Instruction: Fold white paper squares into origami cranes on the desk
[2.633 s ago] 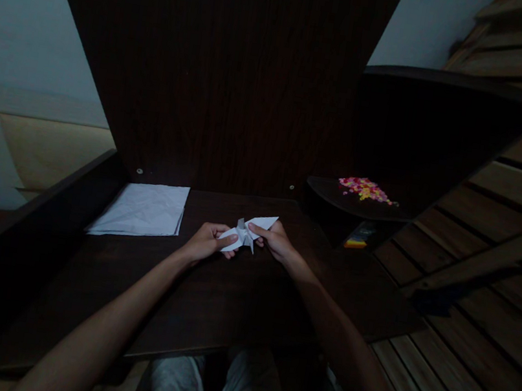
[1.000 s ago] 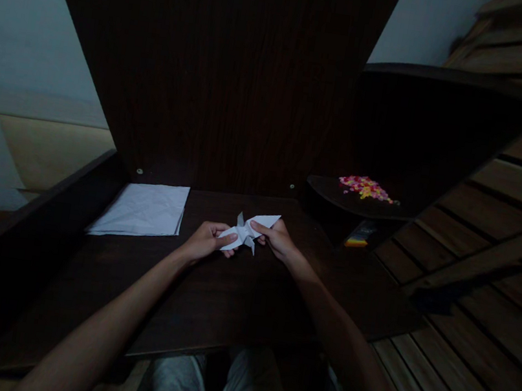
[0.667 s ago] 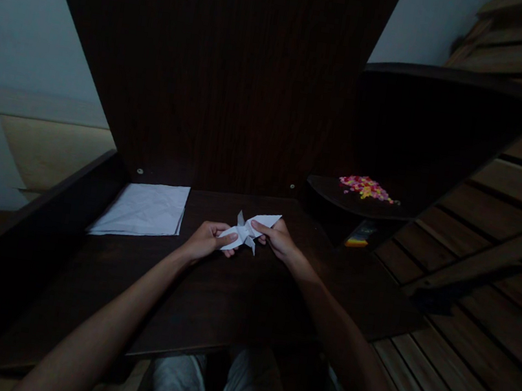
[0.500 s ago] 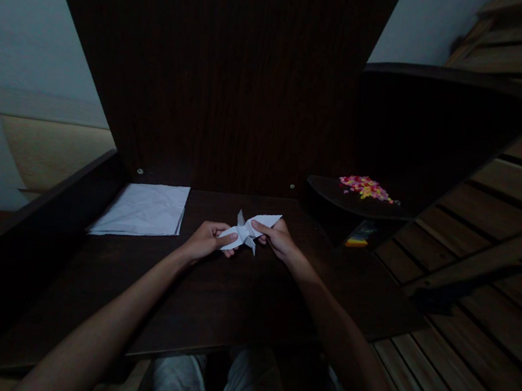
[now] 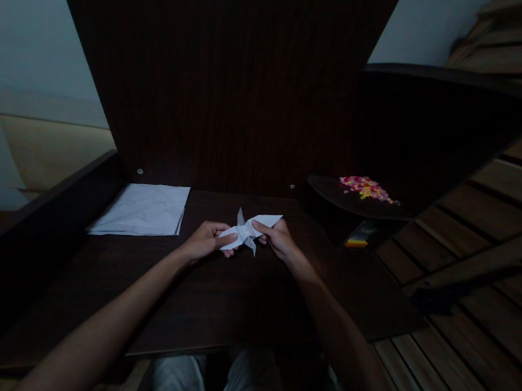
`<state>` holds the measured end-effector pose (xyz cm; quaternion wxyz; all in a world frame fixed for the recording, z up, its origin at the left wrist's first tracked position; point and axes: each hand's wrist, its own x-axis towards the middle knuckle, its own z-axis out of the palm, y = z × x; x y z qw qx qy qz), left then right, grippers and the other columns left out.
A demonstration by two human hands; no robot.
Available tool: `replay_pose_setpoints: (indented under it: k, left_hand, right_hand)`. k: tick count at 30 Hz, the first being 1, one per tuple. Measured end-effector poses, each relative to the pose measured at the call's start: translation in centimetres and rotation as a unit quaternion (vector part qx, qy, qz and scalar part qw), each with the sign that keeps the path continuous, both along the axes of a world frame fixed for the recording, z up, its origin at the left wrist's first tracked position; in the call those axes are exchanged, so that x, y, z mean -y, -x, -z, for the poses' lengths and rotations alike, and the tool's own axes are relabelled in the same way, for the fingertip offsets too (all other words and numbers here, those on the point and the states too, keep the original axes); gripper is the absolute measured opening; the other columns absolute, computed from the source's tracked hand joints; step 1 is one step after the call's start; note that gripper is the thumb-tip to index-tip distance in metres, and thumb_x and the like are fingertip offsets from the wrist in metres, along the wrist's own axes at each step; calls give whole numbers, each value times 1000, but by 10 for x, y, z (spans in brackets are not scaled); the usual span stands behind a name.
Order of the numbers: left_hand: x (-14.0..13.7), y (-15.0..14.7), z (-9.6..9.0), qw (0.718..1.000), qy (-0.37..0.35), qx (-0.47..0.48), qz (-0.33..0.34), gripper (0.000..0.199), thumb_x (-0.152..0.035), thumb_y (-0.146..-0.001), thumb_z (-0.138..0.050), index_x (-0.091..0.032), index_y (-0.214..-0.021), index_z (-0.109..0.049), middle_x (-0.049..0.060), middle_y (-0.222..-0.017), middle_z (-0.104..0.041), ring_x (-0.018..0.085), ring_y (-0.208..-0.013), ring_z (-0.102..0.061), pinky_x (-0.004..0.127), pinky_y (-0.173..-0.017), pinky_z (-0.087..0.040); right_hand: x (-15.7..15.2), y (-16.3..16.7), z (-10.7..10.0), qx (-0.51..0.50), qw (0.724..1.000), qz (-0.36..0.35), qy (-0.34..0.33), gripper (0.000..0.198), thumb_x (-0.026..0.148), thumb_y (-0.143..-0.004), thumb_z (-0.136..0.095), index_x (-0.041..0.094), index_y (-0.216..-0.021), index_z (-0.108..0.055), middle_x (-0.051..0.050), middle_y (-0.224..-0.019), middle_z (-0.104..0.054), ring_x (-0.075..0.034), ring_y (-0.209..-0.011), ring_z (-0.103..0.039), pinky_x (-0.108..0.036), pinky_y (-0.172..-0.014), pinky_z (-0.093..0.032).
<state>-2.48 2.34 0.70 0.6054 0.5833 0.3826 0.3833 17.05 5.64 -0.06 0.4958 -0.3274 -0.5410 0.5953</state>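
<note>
Between my two hands is a white origami paper crane (image 5: pixel 246 231), held just over the dark desk. Its two wide wings point left and right, and two narrow points stick out at the far and near sides. My left hand (image 5: pixel 208 240) is closed on the left wing, thumb on top and fingers beneath. On the opposite wing, my right hand (image 5: pixel 278 237) pinches the paper with its thumb across the upper face. Parts of the fingers under the paper are hidden.
White paper sheets (image 5: pixel 144 209) lie stacked at the desk's left. A small corner shelf (image 5: pixel 325 191) on the right bears a heap of pink, red and yellow bits (image 5: pixel 367 188). Below it is a small yellow-and-dark item (image 5: pixel 359 235). A wooden slatted frame (image 5: pixel 516 260) stands at far right.
</note>
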Motion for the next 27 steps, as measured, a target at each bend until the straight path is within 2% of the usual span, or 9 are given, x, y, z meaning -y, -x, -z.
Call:
replay_pose_setpoints:
  k: [15, 27]
  left_hand:
    - [2, 0, -4, 1000, 0, -10, -1, 37, -44, -66, -77, -10, -77, -67, 5, -62, -67, 12, -52, -59, 24, -52, -48]
    - [1, 2, 0, 1000, 6, -2, 3, 38, -44, -66, -77, -10, -77, -67, 5, -64, -67, 12, -52, -60, 23, -52, -48]
  right_hand:
    - [-1, -1, 0, 1, 1000, -5, -9, 29, 35, -63, -77, 13, -63, -59, 4, -51, -49, -3, -40, -33, -18, -35, -23]
    - [0, -1, -1, 7, 1000, 3, -10, 31, 38, -62, -78, 13, -63, -59, 3, -52, -50, -4, -39, -34, -19, -35, -23]
